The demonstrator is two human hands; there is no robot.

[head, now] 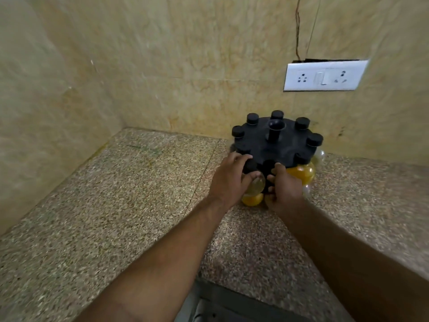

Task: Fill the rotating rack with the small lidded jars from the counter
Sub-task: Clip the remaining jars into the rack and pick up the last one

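Observation:
The black rotating rack (282, 145) stands in the counter's back corner, with several black-lidded jars seated round its rim and a central post (275, 131). My left hand (229, 180) grips a clear jar (256, 185) with a black lid at the rack's near edge. My right hand (284, 189) is curled against the rack's near side beside it; what it holds is hidden. Jars with yellow contents (301, 174) show under the rack, and another yellow jar (253, 199) sits low between my hands.
The speckled granite counter (116, 205) runs left and toward me from the rack. Beige stone walls close the corner. A white socket and switch plate (323, 75) is on the wall above right. The counter's front edge (232, 289) is below my arms.

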